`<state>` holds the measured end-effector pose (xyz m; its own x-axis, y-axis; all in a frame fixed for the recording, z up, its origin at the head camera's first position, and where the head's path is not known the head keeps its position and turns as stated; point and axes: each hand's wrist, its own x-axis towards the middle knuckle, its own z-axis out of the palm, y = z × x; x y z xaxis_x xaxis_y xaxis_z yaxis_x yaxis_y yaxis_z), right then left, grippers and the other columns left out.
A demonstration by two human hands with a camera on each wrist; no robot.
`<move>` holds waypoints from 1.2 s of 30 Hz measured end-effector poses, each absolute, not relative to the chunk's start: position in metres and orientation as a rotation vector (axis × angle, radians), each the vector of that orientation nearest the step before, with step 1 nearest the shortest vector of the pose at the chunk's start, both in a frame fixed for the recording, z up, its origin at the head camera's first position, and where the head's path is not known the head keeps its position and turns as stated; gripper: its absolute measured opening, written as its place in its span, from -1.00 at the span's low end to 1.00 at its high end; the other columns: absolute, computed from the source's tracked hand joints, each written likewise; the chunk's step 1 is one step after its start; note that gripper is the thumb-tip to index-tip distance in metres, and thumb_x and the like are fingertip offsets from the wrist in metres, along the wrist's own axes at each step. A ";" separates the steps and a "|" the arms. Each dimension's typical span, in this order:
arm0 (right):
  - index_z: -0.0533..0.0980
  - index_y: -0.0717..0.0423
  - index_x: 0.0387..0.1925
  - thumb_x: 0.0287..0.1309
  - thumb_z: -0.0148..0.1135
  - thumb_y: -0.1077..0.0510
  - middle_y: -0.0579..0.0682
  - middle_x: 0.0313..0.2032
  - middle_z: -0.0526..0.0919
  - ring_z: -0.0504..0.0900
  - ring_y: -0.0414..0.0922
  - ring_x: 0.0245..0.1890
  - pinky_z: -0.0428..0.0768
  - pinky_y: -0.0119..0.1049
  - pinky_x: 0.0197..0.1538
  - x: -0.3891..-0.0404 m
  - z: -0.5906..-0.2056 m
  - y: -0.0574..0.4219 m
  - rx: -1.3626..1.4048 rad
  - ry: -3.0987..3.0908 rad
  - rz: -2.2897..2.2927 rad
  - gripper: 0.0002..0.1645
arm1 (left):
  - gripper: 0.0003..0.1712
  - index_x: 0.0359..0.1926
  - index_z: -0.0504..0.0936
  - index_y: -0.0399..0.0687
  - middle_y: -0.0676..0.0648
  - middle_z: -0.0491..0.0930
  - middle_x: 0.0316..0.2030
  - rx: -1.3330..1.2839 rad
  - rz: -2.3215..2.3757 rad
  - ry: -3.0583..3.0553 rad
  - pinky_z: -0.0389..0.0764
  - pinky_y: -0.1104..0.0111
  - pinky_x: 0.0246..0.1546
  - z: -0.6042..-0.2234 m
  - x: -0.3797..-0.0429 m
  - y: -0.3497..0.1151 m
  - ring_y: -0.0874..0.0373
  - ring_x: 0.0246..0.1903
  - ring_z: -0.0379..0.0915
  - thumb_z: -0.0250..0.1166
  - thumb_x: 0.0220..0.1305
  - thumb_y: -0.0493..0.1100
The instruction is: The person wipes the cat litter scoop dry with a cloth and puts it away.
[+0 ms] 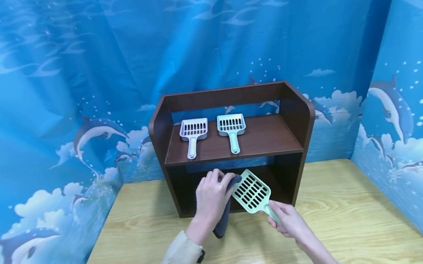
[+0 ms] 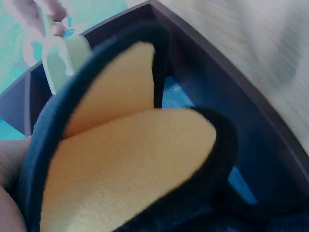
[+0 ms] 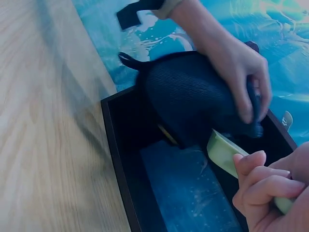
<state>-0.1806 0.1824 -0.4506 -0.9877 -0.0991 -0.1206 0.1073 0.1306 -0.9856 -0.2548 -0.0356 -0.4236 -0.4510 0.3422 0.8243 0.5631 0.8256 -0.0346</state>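
My right hand (image 1: 290, 223) grips the handle of a light green litter scoop (image 1: 259, 207), its slotted head tilted up and to the left in front of the shelf. At the upper left edge of that head is my left hand (image 1: 211, 198), pinching a dark navy cloth pad (image 1: 224, 223). The pad hangs folded below the fingers; the left wrist view shows its tan lining (image 2: 130, 169) and dark border. A small loop (image 3: 129, 60) sticks out from its end in the right wrist view. Part of the scoop's head is hidden behind the pad there.
A dark brown two-level shelf (image 1: 267, 136) stands on the wooden table (image 1: 344, 212). On its upper board lie a pale lavender litter scoop (image 1: 192, 146) and a pale blue-green one (image 1: 234, 142), side by side, handles forward. Behind hangs a blue dolphin-print curtain (image 1: 108, 65).
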 end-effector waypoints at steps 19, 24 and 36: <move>0.55 0.40 0.01 0.60 -0.13 -0.02 -0.07 -0.63 0.42 0.10 -0.33 -0.81 0.04 -0.49 -0.72 -0.186 -0.451 0.165 0.014 2.304 -1.975 -0.47 | -0.76 -0.16 0.79 0.20 0.10 0.59 -0.30 -0.935 -0.416 -2.217 0.47 0.34 -0.32 -0.438 -0.246 -0.005 0.19 -0.29 0.53 0.53 0.13 0.04; 0.58 0.40 -0.02 0.60 -0.11 0.01 -0.06 -0.63 0.45 0.12 -0.32 -0.81 0.05 -0.49 -0.71 -0.191 -0.453 0.173 0.019 2.356 -1.937 -0.48 | -0.78 -0.12 0.79 0.26 0.12 0.58 -0.28 -1.056 -0.282 -2.267 0.41 0.35 -0.26 -0.438 -0.247 -0.014 0.22 -0.23 0.50 0.47 0.21 0.09; 0.61 0.27 -0.23 0.59 -0.09 0.06 -0.12 -0.64 0.47 0.17 -0.34 -0.77 0.11 -0.51 -0.69 -0.194 -0.459 0.174 -0.106 2.517 -1.736 -0.55 | -0.85 -0.27 0.79 0.48 0.17 0.61 -0.31 -1.187 0.125 -2.200 0.41 0.30 -0.20 -0.441 -0.250 -0.040 0.24 -0.24 0.55 0.52 0.08 0.16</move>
